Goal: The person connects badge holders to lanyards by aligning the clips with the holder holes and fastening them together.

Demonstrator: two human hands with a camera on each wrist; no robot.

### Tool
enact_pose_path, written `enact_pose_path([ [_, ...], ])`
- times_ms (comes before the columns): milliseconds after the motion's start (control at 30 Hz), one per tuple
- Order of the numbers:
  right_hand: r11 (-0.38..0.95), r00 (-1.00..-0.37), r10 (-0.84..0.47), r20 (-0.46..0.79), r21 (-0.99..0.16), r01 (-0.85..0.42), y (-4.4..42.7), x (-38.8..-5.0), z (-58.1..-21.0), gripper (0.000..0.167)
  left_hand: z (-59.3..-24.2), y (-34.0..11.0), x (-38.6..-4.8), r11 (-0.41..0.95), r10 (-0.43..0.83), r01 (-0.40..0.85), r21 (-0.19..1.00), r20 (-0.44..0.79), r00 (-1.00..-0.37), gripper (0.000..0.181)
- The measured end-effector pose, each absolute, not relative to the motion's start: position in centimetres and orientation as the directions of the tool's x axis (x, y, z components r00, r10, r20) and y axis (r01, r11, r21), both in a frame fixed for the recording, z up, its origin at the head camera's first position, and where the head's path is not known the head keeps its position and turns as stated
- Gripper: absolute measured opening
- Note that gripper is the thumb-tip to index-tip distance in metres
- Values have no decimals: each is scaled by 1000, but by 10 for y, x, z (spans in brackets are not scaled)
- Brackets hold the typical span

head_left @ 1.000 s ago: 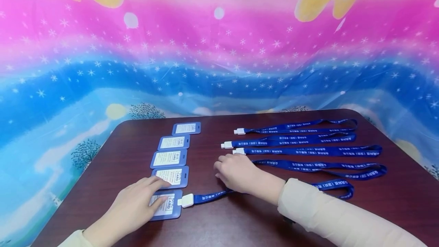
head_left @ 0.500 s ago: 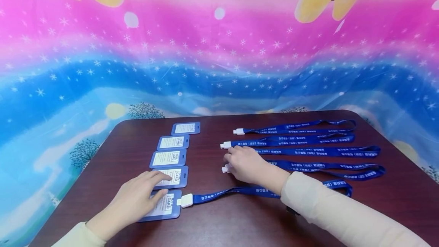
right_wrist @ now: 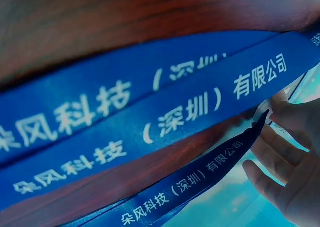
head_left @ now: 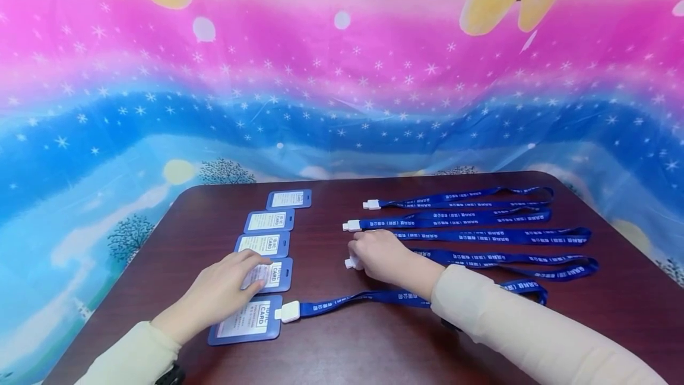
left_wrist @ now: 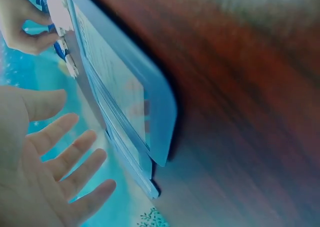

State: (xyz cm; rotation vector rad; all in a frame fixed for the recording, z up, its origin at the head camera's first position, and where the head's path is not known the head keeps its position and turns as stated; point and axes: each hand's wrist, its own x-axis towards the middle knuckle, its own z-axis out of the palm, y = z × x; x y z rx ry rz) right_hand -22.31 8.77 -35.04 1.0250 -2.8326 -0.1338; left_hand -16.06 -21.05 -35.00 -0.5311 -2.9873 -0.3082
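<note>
Lanyard (head_left: 507,258), second from near, lies on the right; my right hand (head_left: 385,257) pinches its clip (head_left: 350,263). My left hand (head_left: 219,287), fingers loosely spread, has shifted farther, off the clipped near badge (head_left: 232,330) toward the next badge (head_left: 283,276); that first pair seems finished.

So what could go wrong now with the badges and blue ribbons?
The right hand pinches a white clip; pulling it could drag the ribbon just beyond it too. The right sleeve crosses over the ribbon joined to the nearest badge, so it might catch and tug the nearest badge. The left hand is over the second-nearest badge, with others close by, so a bump might push them out of line.
</note>
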Motion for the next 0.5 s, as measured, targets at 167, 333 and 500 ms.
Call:
enact_pose_path([
  [167, 755, -749, -655, 99, 129, -643, 87, -223, -350, 20, -352, -210, -169, 921, 337, 347, 177, 87, -938, 48],
  [333, 760, -755, -649, 92, 121, -639, 87, -223, -349, 21, -357, -210, -178, 927, 324, 330, 178, 60, -944, 57],
  [500, 760, -756, -649, 87, 126, -638, 89, -221, -348, 22, -361, -208, -184, 931, 315, 320, 173, 57, -947, 57],
])
